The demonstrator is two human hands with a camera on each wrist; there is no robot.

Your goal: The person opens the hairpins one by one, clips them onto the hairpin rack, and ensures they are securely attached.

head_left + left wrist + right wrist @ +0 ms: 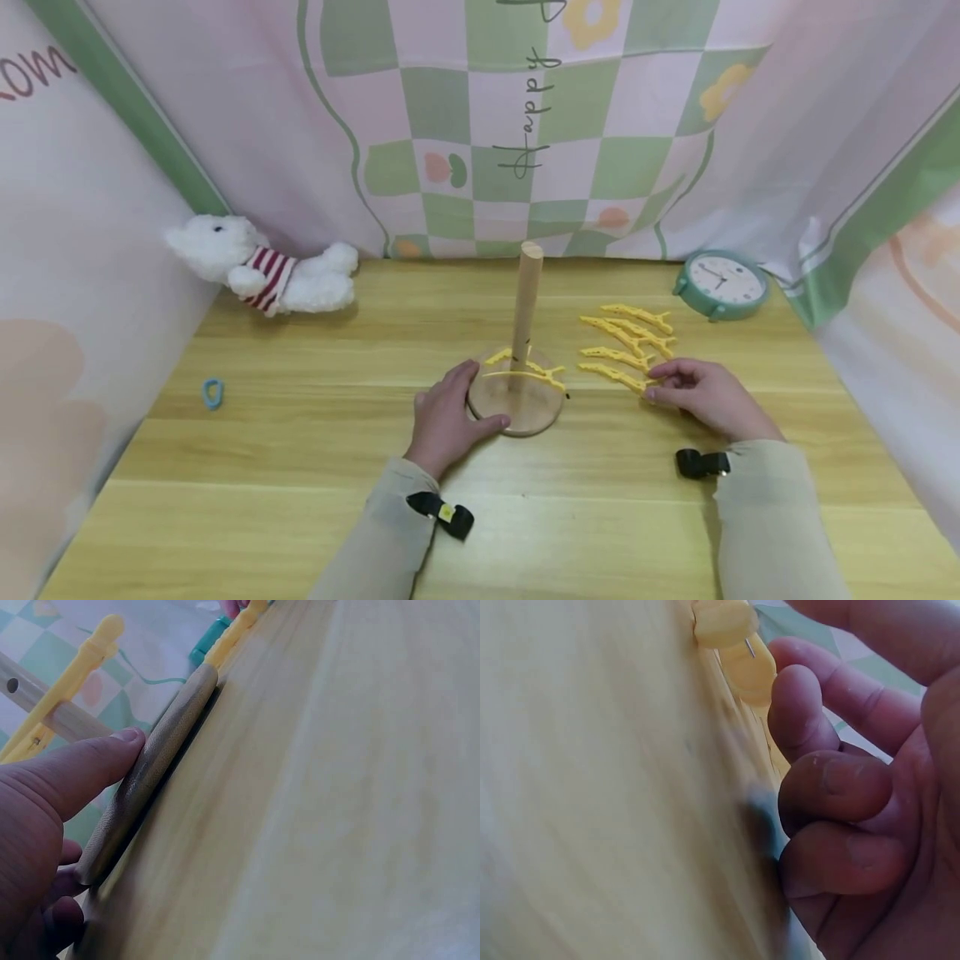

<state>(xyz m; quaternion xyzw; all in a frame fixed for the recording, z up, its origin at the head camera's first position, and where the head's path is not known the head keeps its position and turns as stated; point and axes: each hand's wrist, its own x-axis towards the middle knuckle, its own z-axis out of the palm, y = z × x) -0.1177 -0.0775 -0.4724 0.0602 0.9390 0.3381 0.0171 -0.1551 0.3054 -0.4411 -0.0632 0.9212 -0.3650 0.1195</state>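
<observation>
My left hand (450, 417) holds the edge of a round wooden base (528, 421), thumb on its rim, fingers round the far side. A wooden post (528, 292) stands upright from this base. Two yellow hair clips (543, 379) cross the post low down; how they are fastened is unclear. At the right, my right hand (705, 396) has thumb and index finger either side of the end of the nearest loose yellow hair clip (611, 374), which lies on the table. In the right wrist view, a fingertip is beside a yellow clip (750, 671); the thumb tip is out of frame.
Several more yellow clips (637, 315) lie behind the right hand. A green-rimmed clock (723, 283) is at the back right. A white plush toy (318, 283) lies at the back left, with a small blue ring-shaped item (213, 393) nearer on the wooden table (300, 500).
</observation>
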